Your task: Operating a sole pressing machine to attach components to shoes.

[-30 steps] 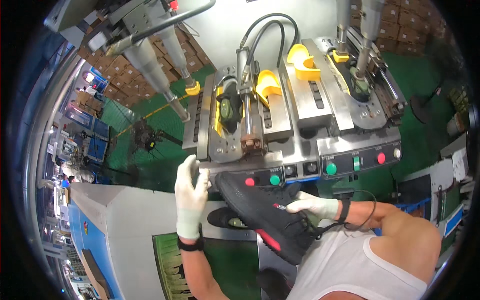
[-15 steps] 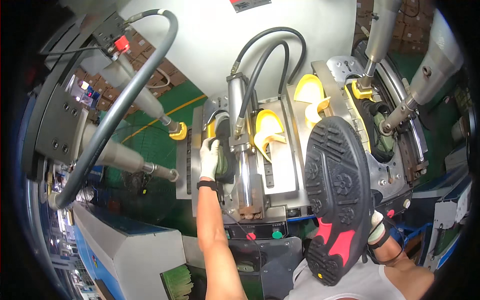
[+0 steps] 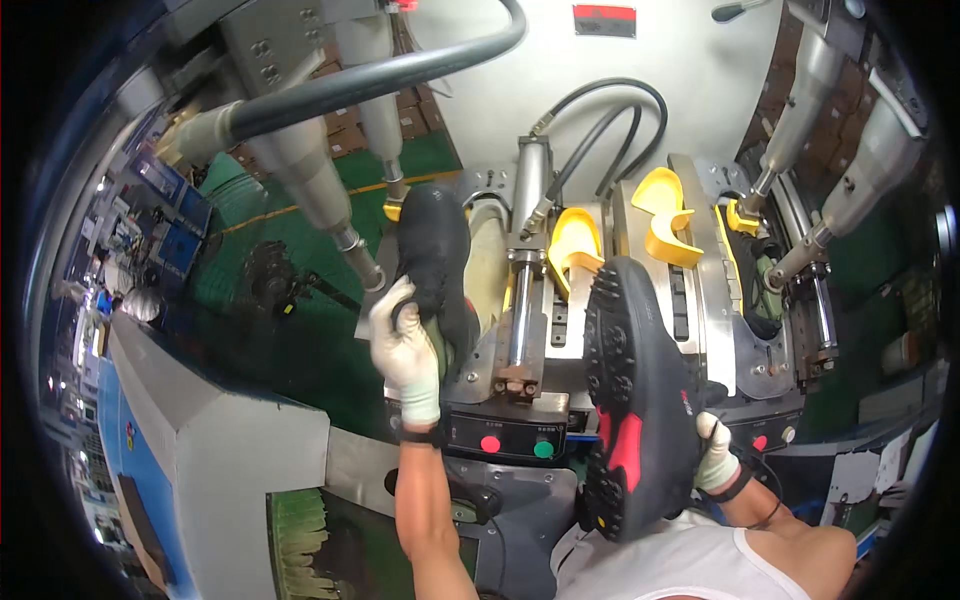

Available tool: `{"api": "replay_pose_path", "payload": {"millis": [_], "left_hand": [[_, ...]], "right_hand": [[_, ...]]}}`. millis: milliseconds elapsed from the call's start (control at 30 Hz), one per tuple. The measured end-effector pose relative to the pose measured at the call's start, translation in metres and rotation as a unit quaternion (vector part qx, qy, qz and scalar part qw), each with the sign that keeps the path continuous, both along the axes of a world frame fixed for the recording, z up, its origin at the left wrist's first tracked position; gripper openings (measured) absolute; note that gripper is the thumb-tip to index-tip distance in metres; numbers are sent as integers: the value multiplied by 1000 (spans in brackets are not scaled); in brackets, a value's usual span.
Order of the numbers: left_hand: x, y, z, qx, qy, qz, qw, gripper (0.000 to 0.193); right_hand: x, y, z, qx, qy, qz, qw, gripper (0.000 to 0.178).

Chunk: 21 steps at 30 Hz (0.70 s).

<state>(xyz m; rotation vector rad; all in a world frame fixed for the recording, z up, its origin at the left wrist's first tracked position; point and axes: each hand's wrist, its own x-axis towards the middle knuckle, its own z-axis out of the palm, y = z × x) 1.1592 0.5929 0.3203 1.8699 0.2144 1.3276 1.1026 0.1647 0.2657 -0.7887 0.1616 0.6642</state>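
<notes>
My left hand, in a white glove, is closed on a black shoe at its green heel end, with the toe pointing away from me. That shoe is raised over the left bed of a press, beside a bare cream pad. My right hand, gloved too, grips a second black shoe near its heel. Its studded black-and-red sole is tilted toward the left, and it hangs close in front of my chest. The shoe hides part of the right hand's fingers.
Yellow curved pads stand mid-machine beside a metal cylinder. Another shoe sits under the right press arms. Left press arms and a thick hose overhang the left side. Red and green buttons line the front.
My left hand has lifted its shoe off the left press bed, uncovering the cream pad. The right-hand shoe has turned, showing more of its side. The view has shifted.
</notes>
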Motion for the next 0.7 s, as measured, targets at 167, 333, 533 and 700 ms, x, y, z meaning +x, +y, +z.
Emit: {"api": "replay_pose_path", "payload": {"millis": [167,333,533,700], "left_hand": [[-170,-28,18,-52,-69,70,994,44],[-326,-67,-28,-116,104,153,976,39],[-454,-131,-128,-327,260,238,877,28],[-494,-166,-173,-324,338,224,855,27]], "right_hand": [[20,85,46,-80,-141,28,986,32],[79,229,81,-32,-124,166,978,32],[177,353,47,-262,-156,148,941,34],[311,385,-21,-575,-412,86,701,31]]}}
